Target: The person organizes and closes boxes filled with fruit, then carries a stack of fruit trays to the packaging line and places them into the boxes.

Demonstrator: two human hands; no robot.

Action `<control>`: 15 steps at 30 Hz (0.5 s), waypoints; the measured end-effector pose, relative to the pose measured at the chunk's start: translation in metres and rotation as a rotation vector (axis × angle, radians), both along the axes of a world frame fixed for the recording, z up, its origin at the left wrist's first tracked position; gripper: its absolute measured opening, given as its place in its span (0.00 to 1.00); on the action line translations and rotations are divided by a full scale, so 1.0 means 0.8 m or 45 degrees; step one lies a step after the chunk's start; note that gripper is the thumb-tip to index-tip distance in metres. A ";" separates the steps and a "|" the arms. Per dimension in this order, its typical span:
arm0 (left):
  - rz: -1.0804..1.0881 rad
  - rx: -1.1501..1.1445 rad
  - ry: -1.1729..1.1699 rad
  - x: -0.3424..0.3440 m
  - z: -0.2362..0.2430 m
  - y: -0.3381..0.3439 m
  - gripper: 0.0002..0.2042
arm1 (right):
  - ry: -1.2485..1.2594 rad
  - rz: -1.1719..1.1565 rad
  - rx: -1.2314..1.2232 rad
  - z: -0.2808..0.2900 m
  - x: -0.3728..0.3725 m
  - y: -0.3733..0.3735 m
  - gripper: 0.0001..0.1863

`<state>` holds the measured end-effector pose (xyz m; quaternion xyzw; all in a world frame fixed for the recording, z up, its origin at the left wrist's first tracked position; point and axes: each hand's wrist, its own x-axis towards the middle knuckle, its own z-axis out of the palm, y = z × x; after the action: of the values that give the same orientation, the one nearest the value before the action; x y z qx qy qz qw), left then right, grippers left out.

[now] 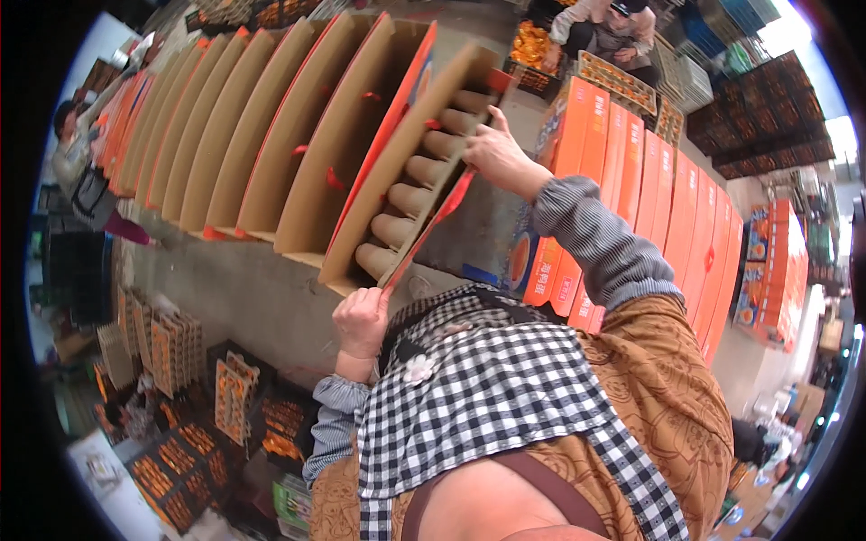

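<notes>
I hold an orange cardboard box (370, 212) with a tan interior, tilted on edge, with a moulded grey pulp tray (401, 230) of rounded cups inside. My left hand (359, 320) is closed on its lower front corner. My right hand (496, 149) grips the upper part of the same long edge, fingers bent over it. To the left, several open tan-lined boxes (239, 144) stand in a slanted row. On the right stands a row of closed orange boxes (667, 216).
One person (86, 158) stands at the far left; another (613, 41) crouches at the top beside orange-filled trays (618, 81). Dark crates (758, 108) are stacked at upper right, more orange boxes (771, 270) at right, and egg-type trays (167, 361) and filled crates (176, 469) at lower left.
</notes>
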<state>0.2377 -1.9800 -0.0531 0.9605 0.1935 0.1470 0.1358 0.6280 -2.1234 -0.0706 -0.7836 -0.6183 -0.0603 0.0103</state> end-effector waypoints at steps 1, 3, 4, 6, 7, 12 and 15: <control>-0.018 0.009 0.038 -0.013 -0.002 0.003 0.09 | 0.086 0.036 0.056 -0.002 -0.013 -0.015 0.05; -0.006 0.029 0.027 -0.037 -0.001 0.009 0.09 | 0.374 0.076 0.074 0.006 -0.047 -0.043 0.07; 0.028 0.012 0.014 -0.047 0.001 0.010 0.08 | 0.455 0.129 0.162 0.004 -0.058 -0.056 0.09; 0.066 -0.017 0.018 -0.061 0.001 -0.004 0.08 | 0.476 0.186 0.439 0.009 -0.065 -0.084 0.19; 0.191 -0.096 0.004 -0.066 -0.002 -0.015 0.09 | 0.441 0.089 0.575 0.033 -0.061 -0.103 0.25; 0.477 -0.326 -0.247 -0.072 -0.003 -0.053 0.22 | 0.776 -0.749 1.003 -0.014 0.051 -0.225 0.35; 0.480 -0.361 -0.296 -0.072 0.004 -0.065 0.23 | 0.838 -0.747 0.996 -0.013 0.092 -0.233 0.35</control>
<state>0.1805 -2.0318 -0.0495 0.8554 0.3708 0.2506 0.2607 0.7016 -2.3097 -0.0810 -0.8374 -0.2716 -0.0377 0.4729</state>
